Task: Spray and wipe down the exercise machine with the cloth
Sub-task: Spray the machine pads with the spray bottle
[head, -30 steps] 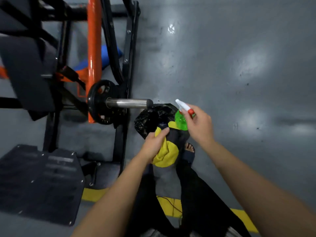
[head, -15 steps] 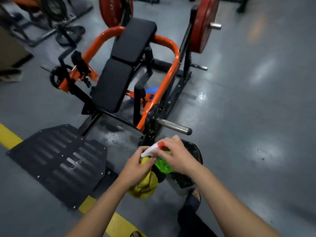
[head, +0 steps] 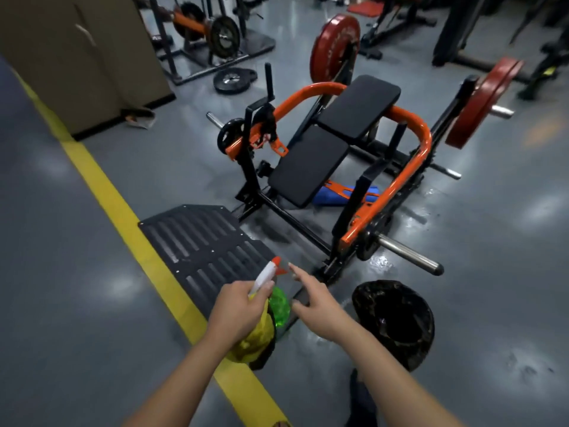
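Observation:
The exercise machine [head: 409, 167] has an orange and black frame, two black pads [head: 311, 164] and a ribbed black footplate [head: 203, 241], and it stands ahead of me. My left hand [head: 240, 312] grips a green spray bottle [head: 278, 306] with a white and red nozzle, together with a yellow cloth [head: 254, 343] bunched under the palm. My right hand [head: 317, 303] hovers just right of the bottle with its fingers spread and holds nothing.
A bin lined with a black bag [head: 394, 318] stands at my right on the wet grey floor. A yellow floor line [head: 123, 217] runs diagonally at the left. Red weight plates [head: 334, 47] hang on the machine's far end. A steel bar [head: 409, 254] juts out toward the bin.
My view has risen from the floor to the whole machine. The spray bottle passed from my right hand to my left, and the right hand opened and drew away.

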`<control>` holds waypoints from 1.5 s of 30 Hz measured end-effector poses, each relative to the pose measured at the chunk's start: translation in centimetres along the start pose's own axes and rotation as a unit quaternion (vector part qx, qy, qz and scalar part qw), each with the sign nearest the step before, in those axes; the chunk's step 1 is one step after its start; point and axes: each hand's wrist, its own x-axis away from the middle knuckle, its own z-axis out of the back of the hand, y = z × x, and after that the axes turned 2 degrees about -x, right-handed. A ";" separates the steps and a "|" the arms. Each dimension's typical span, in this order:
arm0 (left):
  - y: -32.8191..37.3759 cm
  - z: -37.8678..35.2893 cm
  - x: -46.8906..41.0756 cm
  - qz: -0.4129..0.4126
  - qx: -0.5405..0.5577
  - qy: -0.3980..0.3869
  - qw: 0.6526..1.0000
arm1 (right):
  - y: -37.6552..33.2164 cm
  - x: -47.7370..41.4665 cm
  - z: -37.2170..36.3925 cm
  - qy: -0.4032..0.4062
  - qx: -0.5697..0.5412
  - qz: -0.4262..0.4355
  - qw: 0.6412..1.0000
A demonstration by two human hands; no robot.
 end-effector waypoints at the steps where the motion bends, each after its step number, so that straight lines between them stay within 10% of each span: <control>1: -0.3 0.8 0.1 -0.001 0.003 0.000 1.000 | -0.1 -0.2 -0.9 -0.018 0.009 0.002 1.000; 14: 0.1 4.0 -1.4 0.101 0.215 -0.040 0.971 | -3.6 -3.2 -4.1 -0.001 -0.037 0.011 0.999; 19: -0.6 5.5 -2.9 0.287 0.522 -0.025 0.803 | -2.8 -5.7 -0.8 0.168 -0.214 -0.094 0.958; 24: -2.0 4.6 -4.4 0.345 0.675 -0.029 0.652 | -3.4 -7.3 2.6 0.007 -0.477 -0.134 0.869; 38: -6.2 2.8 -8.2 0.332 0.725 0.112 0.593 | -4.9 -10.4 -0.5 -0.180 -0.369 -0.120 0.904; 45: -8.6 5.2 -11.0 0.345 0.733 0.050 0.584 | -7.6 -13.8 -2.9 -0.159 -0.347 -0.144 0.913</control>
